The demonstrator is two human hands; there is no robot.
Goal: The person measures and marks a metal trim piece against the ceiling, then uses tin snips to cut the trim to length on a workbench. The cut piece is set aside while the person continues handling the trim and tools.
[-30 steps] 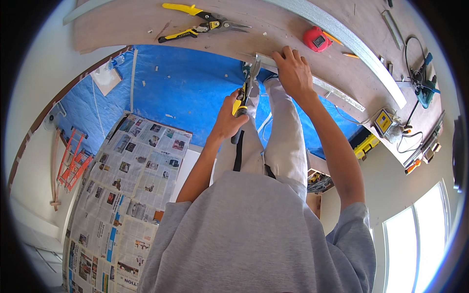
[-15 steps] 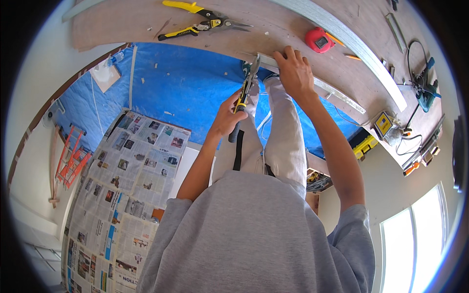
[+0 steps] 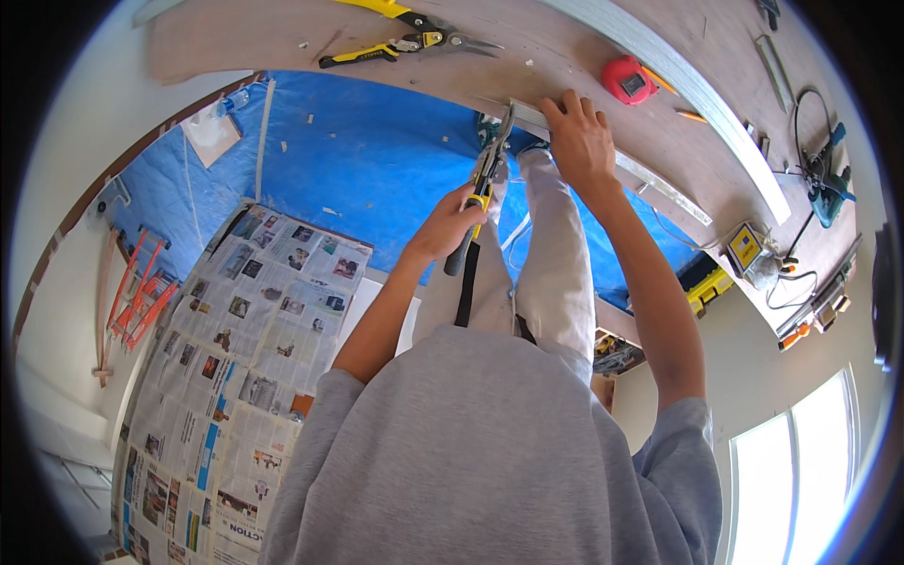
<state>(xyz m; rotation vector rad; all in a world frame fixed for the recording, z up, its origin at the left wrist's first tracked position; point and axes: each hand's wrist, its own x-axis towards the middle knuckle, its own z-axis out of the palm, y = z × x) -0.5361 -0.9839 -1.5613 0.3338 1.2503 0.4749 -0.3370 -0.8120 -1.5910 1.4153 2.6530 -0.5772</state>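
Note:
My left hand [image 3: 443, 222] is closed around the handles of black-and-yellow snips [image 3: 485, 174], whose jaws point up at the end of a thin metal channel [image 3: 659, 188] along the bench's near edge. My right hand [image 3: 582, 141] grips that channel just right of the jaws, fingers curled over it. Beyond my hands, a second pair of yellow-and-black snips [image 3: 426, 40] lies on the pale wooden bench [image 3: 546, 52], with a red tape measure [image 3: 629, 80] and a pencil [image 3: 692, 116] to the right.
A long pale strip [image 3: 723, 113] lies along the bench, with a green power tool [image 3: 827, 193] at its right. Blue sheeting [image 3: 358, 160] covers the floor around my legs. A newspaper-covered board [image 3: 245, 339] and red folded ladder-like object [image 3: 141, 301] are at left; a window [image 3: 791, 471] is lower right.
The view has shifted slightly, so bench items sit a little further right. Both hands keep their grips, and the snips' jaws remain at the channel's end.

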